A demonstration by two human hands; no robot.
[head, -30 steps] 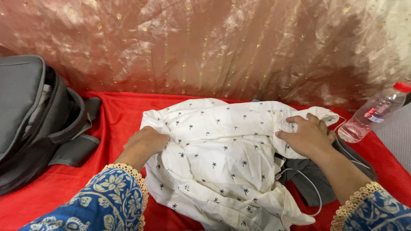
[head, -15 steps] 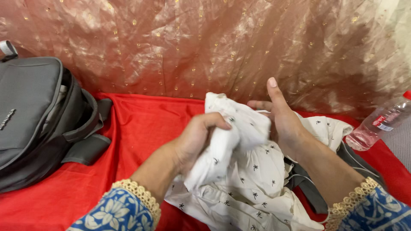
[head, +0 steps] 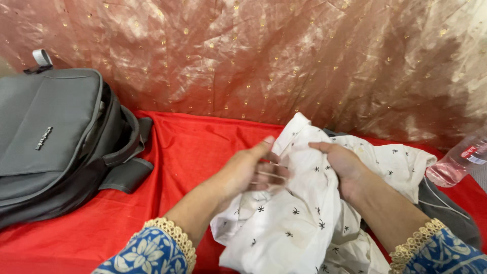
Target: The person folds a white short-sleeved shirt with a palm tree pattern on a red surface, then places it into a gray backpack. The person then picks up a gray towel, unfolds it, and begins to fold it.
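**Floppy white cloth, grab it by the folds**

Backpack (head: pixel 56 137) sits at 9 o'clock on the red sheet (head: pixel 193 147). Your white printed garment (head: pixel 304 223) is bunched at 5 o'clock, looks light, limp, not slippery. Left hand (head: pixel 248 170) is blurred, fingers loosely curled on the cloth; right hand (head: pixel 342 162) pinches a fold. Grip at the edges, I'd say. Bottle (head: pixel 456 162) at 3.

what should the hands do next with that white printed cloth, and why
Probably bring the raised fold down flat onto the red sheet. Both the left hand and the right hand hold the white cloth bunched and lifted, its lower part crumpled, so smoothing it seems the likely next step.
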